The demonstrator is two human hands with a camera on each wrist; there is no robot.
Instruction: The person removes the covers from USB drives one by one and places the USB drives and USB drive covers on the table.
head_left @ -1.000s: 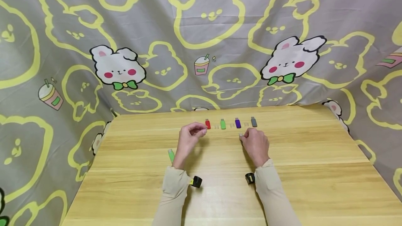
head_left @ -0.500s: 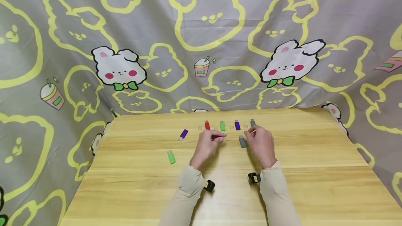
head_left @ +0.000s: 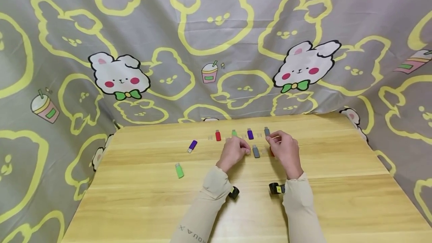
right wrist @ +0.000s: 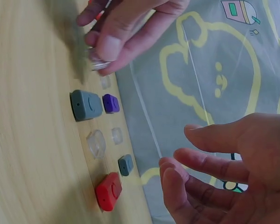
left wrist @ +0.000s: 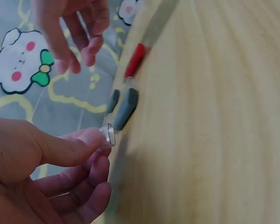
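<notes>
My left hand pinches a small clear plastic cap between thumb and fingers, just left of a grey USB stick lying on the table. My right hand hovers with relaxed, parted fingers and holds nothing. Partly hidden below it in the head view is a red USB stick. Another clear cap lies between that red stick and the grey one. Farther back runs a row of USB sticks: red, green, purple and grey.
Small clear caps lie between the back-row sticks. To the left on the wooden table are a loose purple USB stick and a green one. A patterned curtain hangs behind the table's back edge.
My right hand has let go of the grey USB stick, now on the table, and shifted right. My left hand has moved right toward that stick, uncovering the loose purple one.
</notes>
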